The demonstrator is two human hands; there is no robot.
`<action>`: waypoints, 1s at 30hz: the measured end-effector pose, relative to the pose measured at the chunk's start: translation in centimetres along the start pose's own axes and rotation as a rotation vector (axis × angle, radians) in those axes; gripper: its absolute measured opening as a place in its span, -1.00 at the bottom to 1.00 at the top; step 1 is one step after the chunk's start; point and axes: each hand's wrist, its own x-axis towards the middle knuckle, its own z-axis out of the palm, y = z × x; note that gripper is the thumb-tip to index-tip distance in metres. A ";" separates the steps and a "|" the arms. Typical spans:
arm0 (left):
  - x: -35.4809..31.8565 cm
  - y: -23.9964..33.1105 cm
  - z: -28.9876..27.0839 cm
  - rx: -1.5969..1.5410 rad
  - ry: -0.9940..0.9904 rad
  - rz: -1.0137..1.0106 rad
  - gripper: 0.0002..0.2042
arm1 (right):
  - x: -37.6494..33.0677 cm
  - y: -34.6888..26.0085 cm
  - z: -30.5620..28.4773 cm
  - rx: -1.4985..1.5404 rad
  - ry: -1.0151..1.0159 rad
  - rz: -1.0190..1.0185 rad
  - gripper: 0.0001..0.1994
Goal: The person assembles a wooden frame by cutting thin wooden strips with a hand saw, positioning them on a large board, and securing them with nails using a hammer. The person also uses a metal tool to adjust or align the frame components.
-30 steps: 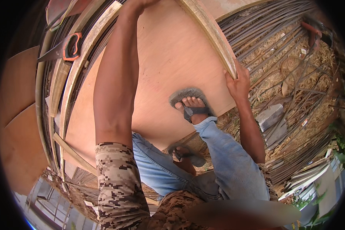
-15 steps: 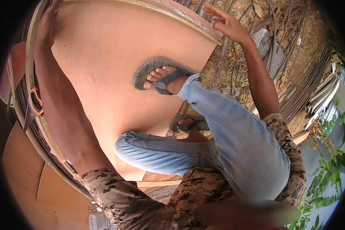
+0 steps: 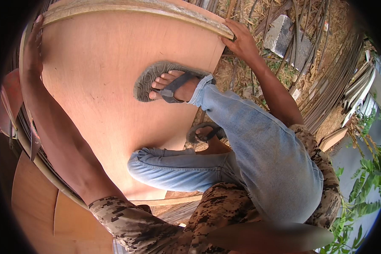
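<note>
head: right fingers (image 3: 235,26) clasp weathered wooden batten (image 3: 194,17) along smooth plywood (image 3: 89,84).

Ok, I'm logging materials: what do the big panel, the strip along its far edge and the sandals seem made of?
Panel: probably plywood, smooth and unpainted-looking, from its faint grain. Strip: likely bare wood, rougher, its face mottled. Sandals: perhaps rubber or foam, matte, visibly grooved.

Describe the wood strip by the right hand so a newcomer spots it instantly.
Find the big tan board with a sandalled foot on it. Across its far side, at the picture's top, lies the wood strip, its right end at the right hand. It's long and narrow, unlike the wide, flat board beneath it.
</note>
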 end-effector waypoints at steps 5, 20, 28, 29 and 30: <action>-0.6 0.3 0.2 -0.121 -0.009 -0.104 -0.24 | -0.2 0.0 0.3 0.048 0.027 0.030 -0.47; -3.3 2.6 -0.6 0.044 0.040 -0.011 -0.41 | 0.9 -3.7 -0.9 0.046 -0.106 0.110 -0.22; -2.6 1.9 -0.3 0.062 0.085 0.044 -0.43 | 4.1 -8.7 -3.7 0.196 0.109 -0.049 -0.07; -2.7 1.9 -0.2 0.061 0.089 0.021 -0.42 | 5.4 -9.2 -4.1 0.240 0.168 -0.097 -0.11; -2.6 2.1 -0.3 0.059 0.092 -0.005 -0.41 | 6.8 -9.6 -4.6 0.300 0.211 -0.140 -0.14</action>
